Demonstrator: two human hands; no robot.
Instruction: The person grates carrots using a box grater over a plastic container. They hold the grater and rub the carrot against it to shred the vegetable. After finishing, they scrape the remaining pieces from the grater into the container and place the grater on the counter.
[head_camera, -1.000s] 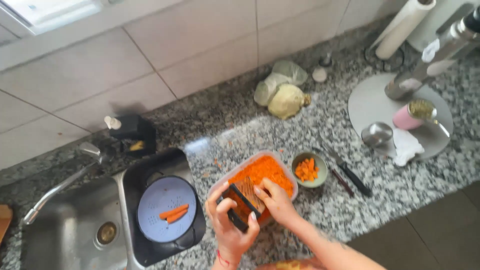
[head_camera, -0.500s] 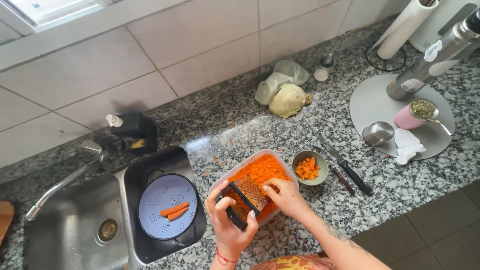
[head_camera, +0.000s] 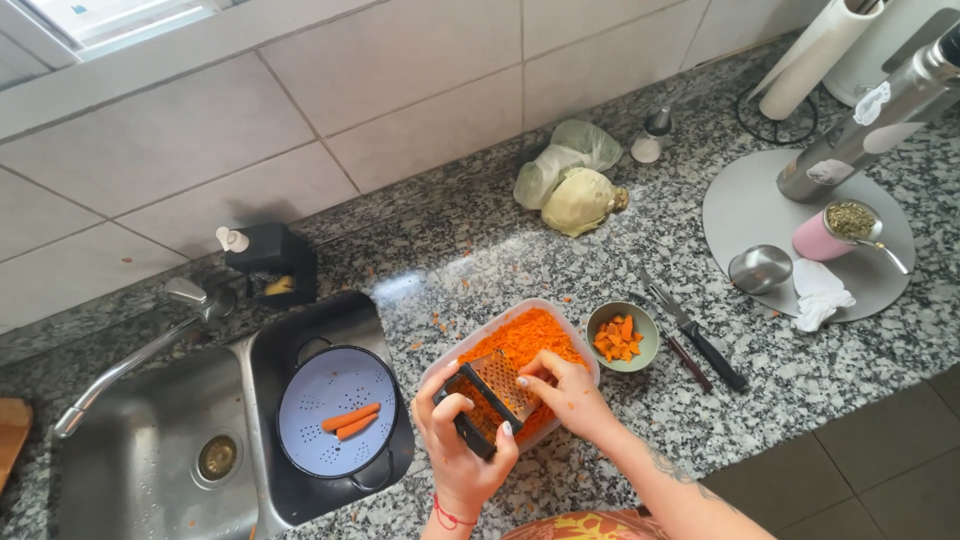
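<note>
At the front edge of a speckled granite surface (head_camera: 480, 250), the left hand (head_camera: 462, 452) is clenched around the dark handle of a flat metal grater (head_camera: 490, 395), tilting it over a clear plastic container (head_camera: 575, 335) so that shreds fall inside. The right hand (head_camera: 563, 388) presses its curled fingers against the grater's face; whatever piece it grips is hidden beneath them. The container, heaped with grated carrot (head_camera: 525, 340), sits just ahead of both hands and near the surface's front edge, which keeps the grating within close reach.

Just beside the container to the right stands a small green bowl (head_camera: 622, 337) of carrot chunks, and next to that lie a knife (head_camera: 700, 335) and a second utensil. To the left, a pale blue colander (head_camera: 337, 412) holding two whole carrots (head_camera: 347, 421) rests in a dark sink basin (head_camera: 320, 330), with a steel sink (head_camera: 150, 460) and tap (head_camera: 130, 360) beyond it.

Open room lies between the container and the tiled wall, broken only by a cabbage (head_camera: 580, 198) with loose leaves. On the far right, a round grey tray (head_camera: 745, 205) carries a pink jar, a steel cup and a crumpled cloth.
</note>
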